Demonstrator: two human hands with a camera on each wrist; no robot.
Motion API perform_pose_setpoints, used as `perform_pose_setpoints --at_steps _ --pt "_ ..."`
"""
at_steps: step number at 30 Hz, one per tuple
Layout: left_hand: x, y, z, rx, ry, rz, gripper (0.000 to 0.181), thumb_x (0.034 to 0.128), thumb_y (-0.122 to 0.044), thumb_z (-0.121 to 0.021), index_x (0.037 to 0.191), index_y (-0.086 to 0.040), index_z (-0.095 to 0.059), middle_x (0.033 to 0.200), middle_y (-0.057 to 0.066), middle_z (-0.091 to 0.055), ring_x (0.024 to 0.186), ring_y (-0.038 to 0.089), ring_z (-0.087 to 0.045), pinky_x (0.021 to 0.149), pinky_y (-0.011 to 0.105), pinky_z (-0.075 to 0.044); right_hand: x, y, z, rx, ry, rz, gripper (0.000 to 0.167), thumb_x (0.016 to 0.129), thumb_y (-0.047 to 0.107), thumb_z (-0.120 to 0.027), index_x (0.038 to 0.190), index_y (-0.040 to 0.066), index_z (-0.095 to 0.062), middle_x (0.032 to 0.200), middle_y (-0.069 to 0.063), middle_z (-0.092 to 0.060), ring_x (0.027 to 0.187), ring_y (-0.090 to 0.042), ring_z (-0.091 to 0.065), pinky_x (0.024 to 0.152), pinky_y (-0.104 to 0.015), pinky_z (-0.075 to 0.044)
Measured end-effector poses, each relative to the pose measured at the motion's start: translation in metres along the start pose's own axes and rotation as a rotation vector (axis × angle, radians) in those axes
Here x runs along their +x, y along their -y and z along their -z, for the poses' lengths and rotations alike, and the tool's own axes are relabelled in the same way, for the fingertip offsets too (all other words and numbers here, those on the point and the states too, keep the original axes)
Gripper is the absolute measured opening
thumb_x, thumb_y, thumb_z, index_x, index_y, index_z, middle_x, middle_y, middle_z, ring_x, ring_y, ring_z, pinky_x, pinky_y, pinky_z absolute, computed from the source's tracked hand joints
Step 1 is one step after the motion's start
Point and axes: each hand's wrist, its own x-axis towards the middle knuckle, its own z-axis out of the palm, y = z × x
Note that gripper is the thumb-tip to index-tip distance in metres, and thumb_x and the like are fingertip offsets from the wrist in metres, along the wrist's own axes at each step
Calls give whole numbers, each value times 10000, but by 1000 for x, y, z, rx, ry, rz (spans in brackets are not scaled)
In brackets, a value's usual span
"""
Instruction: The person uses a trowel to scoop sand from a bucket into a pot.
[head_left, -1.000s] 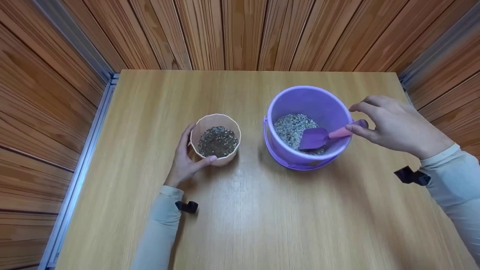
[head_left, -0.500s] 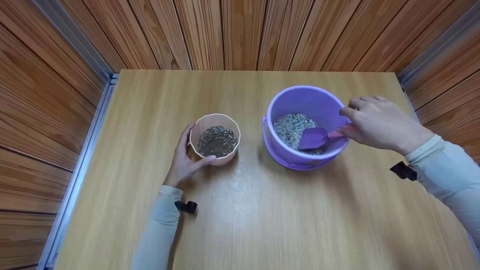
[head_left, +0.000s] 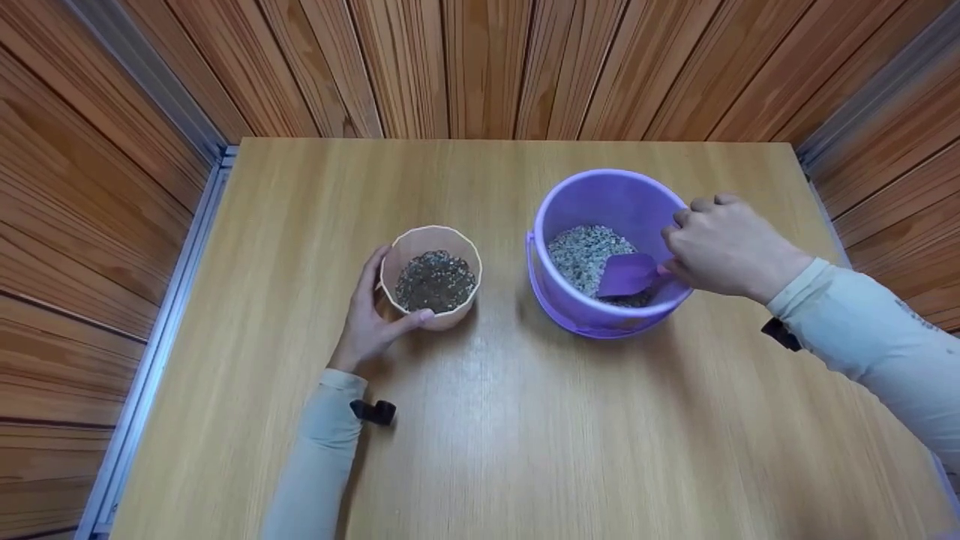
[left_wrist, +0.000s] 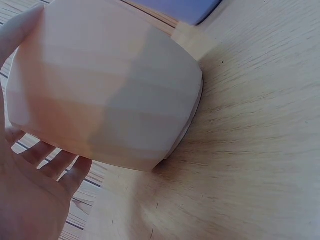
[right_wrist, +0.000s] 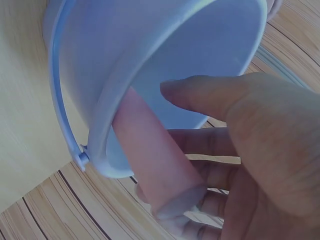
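Note:
My left hand [head_left: 367, 322] holds a pale peach flower pot [head_left: 448, 321] on the table, its thumb at the near rim and its fingers around the left side. Dark soil mixed with light grains [head_left: 435, 281] fills the lower part of the pot. To the right stands a purple bucket [head_left: 555, 300] with grey gravel [head_left: 589, 251] inside. A small shovel with a purple blade [head_left: 628, 274] and pink handle [right_wrist: 152, 155] leans in it over the gravel. At the bucket's right rim, my right hand [head_left: 731, 247] has its fingers curled around the handle; the thumb stands off it in the right wrist view.
Both containers stand on a light wooden table [head_left: 480, 450]. Wood-plank walls [head_left: 480, 67] rise behind it and at both sides. The bucket's bail handle [right_wrist: 59, 95] hangs down against its outside. A metal rail [head_left: 161, 330] runs along the left edge.
My right hand has moved left to the bucket's rim, and its fingers have closed around the shovel handle. My left hand, the pot and the bucket have stayed in place.

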Motion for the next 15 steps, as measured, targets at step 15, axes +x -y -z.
perform_pose_setpoints --at_steps 15 --pt "0 4 -1 21 -7 12 1120 728 -172 -925 1609 -181 -234 1623 27 -302 1478 191 -291 1203 448 -272 0 1 -13 30 73 -37 370 848 342 -817 760 2 -700 714 -179 -633 646 -353 -613 553 -465 -520"
